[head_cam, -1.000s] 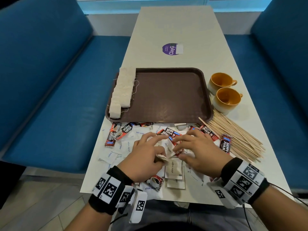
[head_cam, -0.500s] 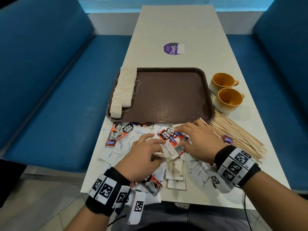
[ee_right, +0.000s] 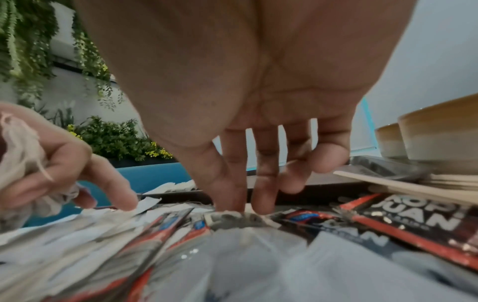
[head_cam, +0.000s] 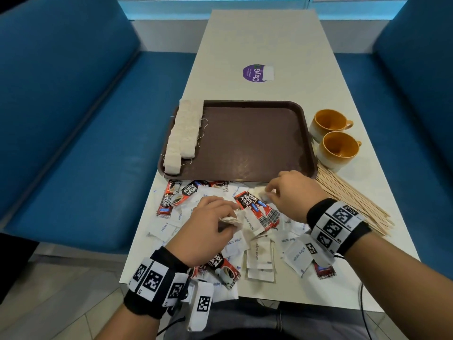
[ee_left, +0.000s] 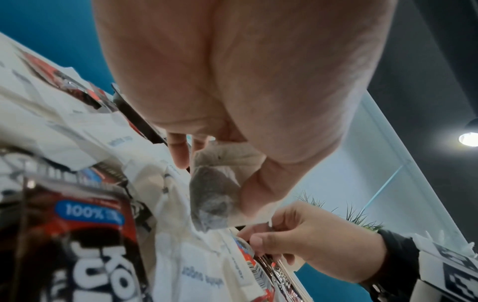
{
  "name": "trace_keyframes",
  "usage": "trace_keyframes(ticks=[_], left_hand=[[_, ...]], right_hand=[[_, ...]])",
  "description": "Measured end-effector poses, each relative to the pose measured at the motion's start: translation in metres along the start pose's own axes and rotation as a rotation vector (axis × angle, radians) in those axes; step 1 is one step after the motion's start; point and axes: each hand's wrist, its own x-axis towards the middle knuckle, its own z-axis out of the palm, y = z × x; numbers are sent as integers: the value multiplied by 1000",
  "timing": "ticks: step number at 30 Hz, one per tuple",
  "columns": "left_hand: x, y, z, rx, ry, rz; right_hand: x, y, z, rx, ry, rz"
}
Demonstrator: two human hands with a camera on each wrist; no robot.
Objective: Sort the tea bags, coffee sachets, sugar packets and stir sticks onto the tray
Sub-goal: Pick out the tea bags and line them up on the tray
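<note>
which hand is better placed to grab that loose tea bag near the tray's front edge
Right. The right hand already has its fingertips on the loose tea bag in front of the tray. The left hand sits farther back and already grips tea bags.

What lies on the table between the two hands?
In the head view, a red coffee sachet and white sugar packets lie between the left hand and right hand.
</note>
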Motion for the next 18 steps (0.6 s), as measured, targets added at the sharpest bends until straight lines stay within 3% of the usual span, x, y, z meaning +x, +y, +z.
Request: trace_keyframes(ticks=[4, 8, 11, 18], left_hand=[[-3, -3, -2, -14, 7, -26], [-4, -5, -2, -29, 15, -34], [-3, -3, -3, -44, 22, -31], [-4, -5, -5, -125, 112, -55]], right_hand=[[-4, -2, 0, 17, -72, -10], [-2, -4, -5, 102, -4, 71], [2, -12, -8, 14, -17, 89], [3, -25, -5, -61, -1, 10]])
